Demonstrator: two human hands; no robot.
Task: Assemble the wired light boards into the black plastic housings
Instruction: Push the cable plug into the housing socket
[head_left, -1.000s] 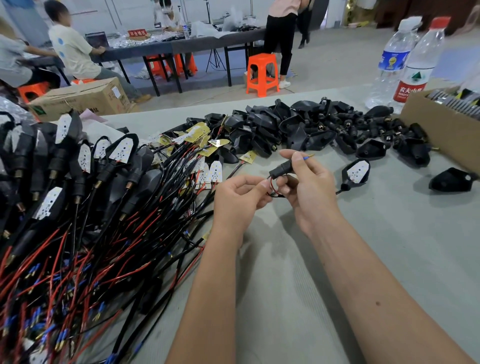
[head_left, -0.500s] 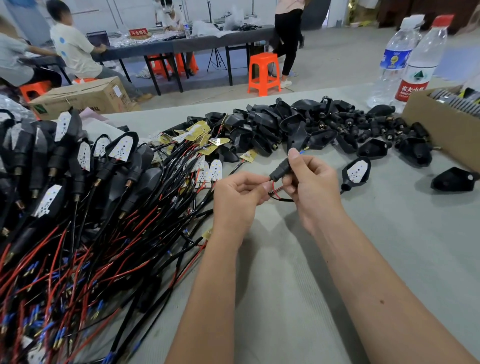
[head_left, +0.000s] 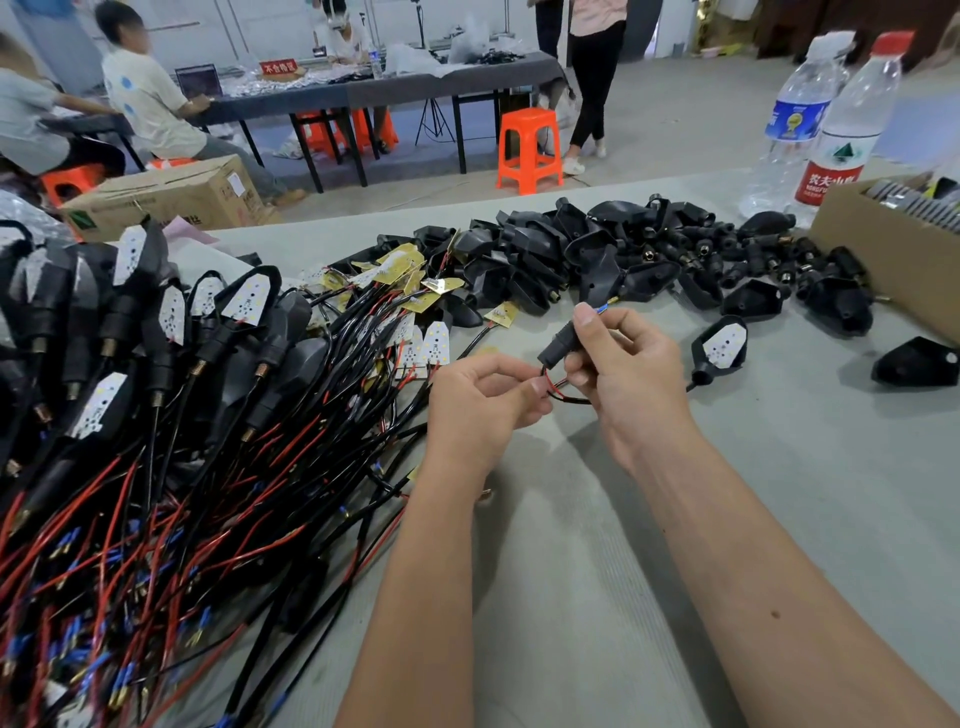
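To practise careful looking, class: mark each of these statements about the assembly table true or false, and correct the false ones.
1. The right hand holds a short black sleeve with wires running through it. True.
2. The left hand lies flat on the table. False: it pinches the red and black wires just below the sleeve.
3. A housing with a white light board fitted lies on the table right of the hands. True.
4. Both water bottles have red caps. False: only the nearer bottle does.
5. The orange stool stands on the table. False: it stands on the floor.
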